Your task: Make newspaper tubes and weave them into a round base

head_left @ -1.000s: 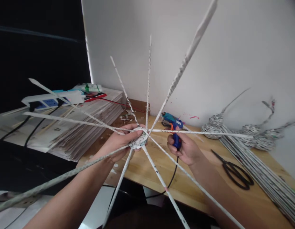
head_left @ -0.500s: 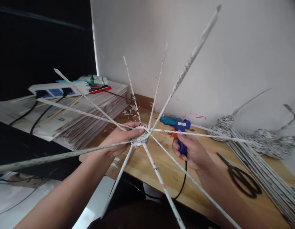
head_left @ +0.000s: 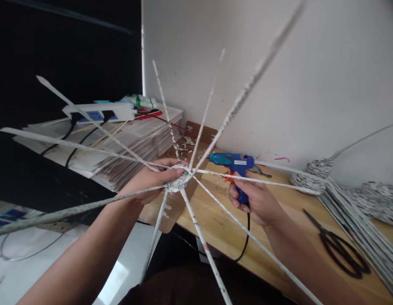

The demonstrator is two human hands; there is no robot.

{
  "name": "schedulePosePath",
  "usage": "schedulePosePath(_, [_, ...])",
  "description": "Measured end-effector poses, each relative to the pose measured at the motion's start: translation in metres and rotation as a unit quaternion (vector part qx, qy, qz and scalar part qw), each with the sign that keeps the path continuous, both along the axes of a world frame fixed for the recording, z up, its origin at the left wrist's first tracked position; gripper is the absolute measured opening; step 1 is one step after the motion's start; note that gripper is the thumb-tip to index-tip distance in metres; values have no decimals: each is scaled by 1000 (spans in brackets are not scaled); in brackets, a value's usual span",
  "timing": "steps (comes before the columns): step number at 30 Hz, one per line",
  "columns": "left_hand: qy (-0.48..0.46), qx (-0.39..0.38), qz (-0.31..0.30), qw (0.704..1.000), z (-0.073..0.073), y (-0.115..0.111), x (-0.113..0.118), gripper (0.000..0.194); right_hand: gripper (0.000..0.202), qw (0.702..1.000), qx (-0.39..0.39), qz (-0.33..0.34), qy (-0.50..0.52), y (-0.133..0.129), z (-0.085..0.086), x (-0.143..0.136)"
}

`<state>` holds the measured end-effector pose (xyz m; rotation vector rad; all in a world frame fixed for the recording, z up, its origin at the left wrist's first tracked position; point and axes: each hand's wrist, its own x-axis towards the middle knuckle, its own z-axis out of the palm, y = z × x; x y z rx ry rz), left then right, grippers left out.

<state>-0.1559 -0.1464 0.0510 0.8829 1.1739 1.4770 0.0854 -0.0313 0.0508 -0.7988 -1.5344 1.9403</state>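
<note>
Woven hub (head_left: 176,183) with radiating spokes is gripped by left hand (head_left: 148,186); weaving barely begun. Glue gun (head_left: 236,167) is clasped by right hand (head_left: 258,201), nozzle just beside hub.

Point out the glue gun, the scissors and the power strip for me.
glue gun (head_left: 236,162): head view, on its blue body.
scissors (head_left: 341,250): head view, on the black handles.
power strip (head_left: 99,112): head view, on its white casing atop the newspaper stack.
</note>
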Motion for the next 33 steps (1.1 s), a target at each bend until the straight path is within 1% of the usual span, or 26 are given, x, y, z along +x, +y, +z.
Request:
schedulePosePath(3, [27, 6, 22, 999, 1, -8, -7, 31, 41, 1000, 12, -5, -14, -1, -2, -12])
schedulePosePath(6, [48, 9, 47, 998, -1, -14, -14, 30, 41, 999, 14, -16, -25, -2, -4, -23])
schedulePosePath(8, [43, 11, 64, 997, -4, -16, -18, 29, 41, 1000, 13, -15, -24, -3, -5, -29])
schedulePosePath(10, [29, 10, 75, 997, -7, -17, -20, 29, 42, 1000, 12, 1, -27, -5, -6, -33])
schedulePosePath(13, [21, 5, 62, 998, -8, -16, -20, 29, 42, 999, 16, 16, -35, -8, -6, -37])
schedulePosePath(17, [30, -3, 34, 999, -4, -15, -20, 27, 42, 998, 26, 26, -42, -13, -1, -37])
schedulePosePath(21, [37, -11, 30, 999, 0, -14, -20, 25, 40, 996, 55, 39, -64, -15, 2, -32])
schedulePosePath(26, [37, -9, 27, 999, 3, -12, -22, 23, 35, 991, 116, 42, -52, -10, -7, -25])
schedulePosePath(29, [35, -8, 24, 999, 3, -12, -22, 20, 32, 990, 123, 39, -49, -7, -13, -21])
schedulePosePath(33, [48, -2, 15, 999, 5, -11, -20, 17, 34, 989, 130, 49, -48, -5, -11, -17])
